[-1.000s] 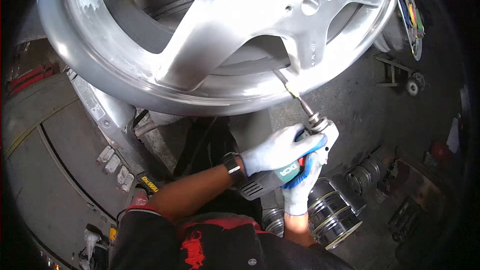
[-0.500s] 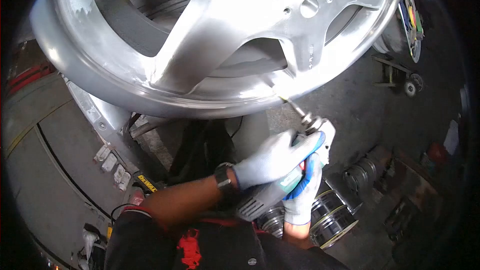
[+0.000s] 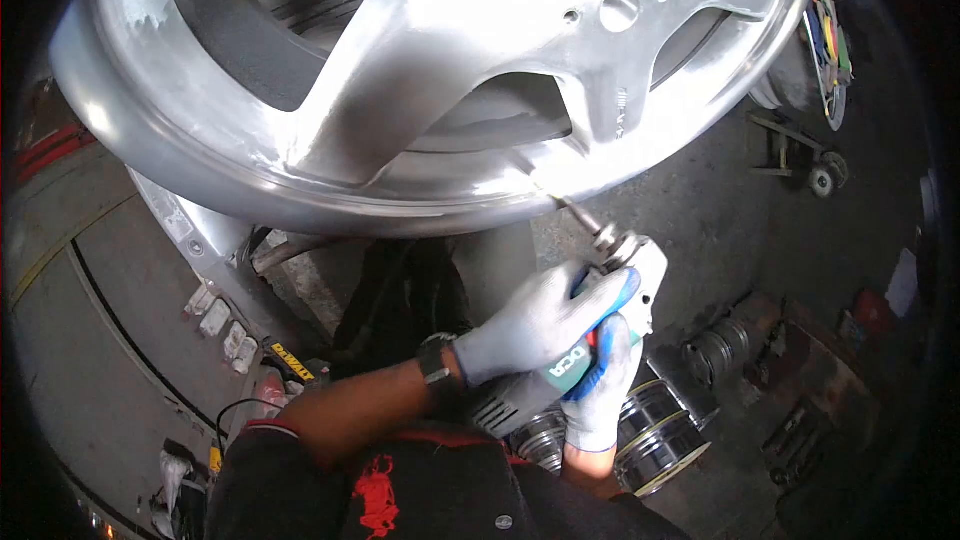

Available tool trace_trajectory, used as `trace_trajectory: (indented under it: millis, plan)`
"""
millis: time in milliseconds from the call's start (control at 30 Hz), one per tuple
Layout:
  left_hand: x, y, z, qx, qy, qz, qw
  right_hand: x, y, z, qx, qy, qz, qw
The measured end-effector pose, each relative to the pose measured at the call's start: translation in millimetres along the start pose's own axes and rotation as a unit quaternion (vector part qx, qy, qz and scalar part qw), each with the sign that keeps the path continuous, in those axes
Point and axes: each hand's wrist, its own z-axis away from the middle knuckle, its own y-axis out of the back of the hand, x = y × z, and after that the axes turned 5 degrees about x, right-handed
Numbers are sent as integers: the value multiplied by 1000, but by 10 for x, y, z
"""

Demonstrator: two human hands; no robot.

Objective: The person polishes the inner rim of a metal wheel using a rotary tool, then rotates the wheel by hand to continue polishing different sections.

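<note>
A large silver alloy wheel (image 3: 440, 70), tilted toward me, fills the upper part of the view. Both my hands, in white gloves with blue palms, grip a green and grey angle grinder (image 3: 570, 368) marked DCA. My left hand (image 3: 530, 325), watch on its wrist, wraps over the tool near its head. From below and to the right, my right hand (image 3: 603, 395) is closed round the body. A slim shaft bit (image 3: 577, 212) sticks out of the grinder head, its tip right at the lower lip of the wheel, below a spoke.
A grey bench (image 3: 95, 340) with small white blocks (image 3: 228, 335) runs along the left. A yellow DEWALT item (image 3: 290, 360) lies near my left arm. Shiny wheel rims (image 3: 660, 435) stand on the floor at lower right. A small wheeled frame (image 3: 790, 155) is farther off.
The grinder and both hands have shifted slightly left, the bit tip moving left along the wheel's lip. Both hands keep their grip.
</note>
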Motion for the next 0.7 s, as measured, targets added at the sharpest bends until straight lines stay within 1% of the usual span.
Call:
trace_trajectory:
  millis: [33,67,133,167,200,267,300,333,400,433,467,533,567,633,667,700]
  plan:
    - [-31,-7,-97,-19,25,3,1000,9,45,-13,17,28,63,997]
    - [-65,6,-183,-20,24,5,999,2,35,-22,18,29,64,997]
    - [-61,28,-274,-95,15,10,995,6,-18,-18,85,41,37,995]
    - [-32,50,-212,-82,-28,32,996,38,-66,4,83,55,-3,995]
    - [-40,72,-157,-81,-27,31,996,57,-49,7,65,64,51,995]
    - [-74,73,-12,-21,-25,45,998,63,-90,25,37,63,80,994]
    - [-100,60,41,11,-24,33,999,110,-85,37,22,81,85,993]
    - [-104,20,72,12,-24,32,999,87,-48,23,22,80,84,993]
    - [-49,-58,108,98,14,23,995,-51,-17,-24,-50,-25,17,998]
    - [26,-52,85,65,43,12,997,-68,-67,-19,-30,-5,1,1000]
    - [8,-47,21,62,43,12,997,-20,5,-43,-10,-15,3,1000]
    - [12,-34,-152,-11,5,23,1000,-29,43,-80,34,12,42,998]
    - [50,14,-208,-58,31,0,998,-28,13,-76,34,12,43,998]
    - [-91,46,-214,-61,14,27,998,-24,-71,-47,75,39,21,996]
    - [-141,59,-206,-63,-4,53,997,47,-49,-46,57,59,35,996]
    - [-84,71,-139,-43,-27,55,997,69,-73,-25,54,61,44,996]
